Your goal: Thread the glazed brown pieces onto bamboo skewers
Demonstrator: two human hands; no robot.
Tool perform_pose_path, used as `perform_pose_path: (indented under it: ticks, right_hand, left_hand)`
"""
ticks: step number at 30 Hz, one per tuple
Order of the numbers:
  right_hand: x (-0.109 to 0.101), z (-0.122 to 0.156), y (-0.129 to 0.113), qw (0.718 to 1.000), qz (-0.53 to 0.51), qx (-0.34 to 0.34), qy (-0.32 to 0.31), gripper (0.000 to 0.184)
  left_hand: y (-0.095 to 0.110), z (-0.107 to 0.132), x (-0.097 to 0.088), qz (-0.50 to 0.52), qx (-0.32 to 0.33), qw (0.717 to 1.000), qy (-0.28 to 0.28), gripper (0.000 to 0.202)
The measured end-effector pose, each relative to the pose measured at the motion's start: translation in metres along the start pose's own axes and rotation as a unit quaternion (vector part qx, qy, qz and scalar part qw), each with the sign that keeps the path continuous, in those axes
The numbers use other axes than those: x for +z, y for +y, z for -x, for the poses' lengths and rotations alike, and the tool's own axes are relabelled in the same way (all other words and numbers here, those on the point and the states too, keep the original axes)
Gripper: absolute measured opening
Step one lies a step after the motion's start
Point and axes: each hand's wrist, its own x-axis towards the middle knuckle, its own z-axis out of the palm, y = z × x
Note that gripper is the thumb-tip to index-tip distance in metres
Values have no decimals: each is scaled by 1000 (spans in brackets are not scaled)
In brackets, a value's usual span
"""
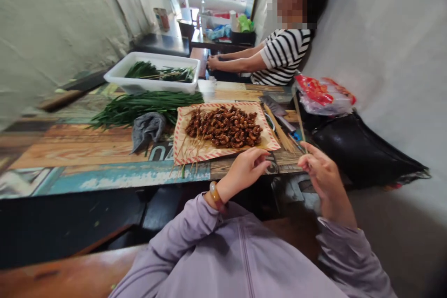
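Observation:
My left hand (246, 170) hovers at the near edge of a red-and-white striped paper tray (181, 125) heaped with brown pieces (226, 126); its fingers are curled in a pinch, and what they hold is too small to name. My right hand (323, 172) is closed on a thin bamboo skewer (299, 123) that points up and away. Finished skewers (190, 149) lie along the tray's left side, sticks hanging over the table edge. A bundle of bare skewers (279, 132) rests right of the tray.
Green chives (139, 104) and a grey cloth (146, 128) lie left of the tray. Behind them is a white tub (122, 74) with more chives. A person in a striped shirt (284, 53) sits at the far end. A cleaver (275, 108), snack bag (324, 95) and black bag (356, 149) are at right.

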Motion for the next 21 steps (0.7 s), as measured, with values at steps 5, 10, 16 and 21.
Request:
perform_pose_path:
  ticks: [5,10,16,21]
  right_hand:
    - [61,8,-4,994,-90,-24,-56,7]
    - [118,16,7,983,-131,-62,-114,6]
    - [135,24,16,980,-104,-44,-166,7]
    - [137,23,15,982,-98,-46,-157,9]
  left_hand:
    - [-1,9,-12,17,-44,997,65,24]
    - [2,26,-29,16,-79,990,118,27]
    - [4,37,-44,49,-94,988,110,20]
    - [1,38,-51,-17,-51,995,88,14]
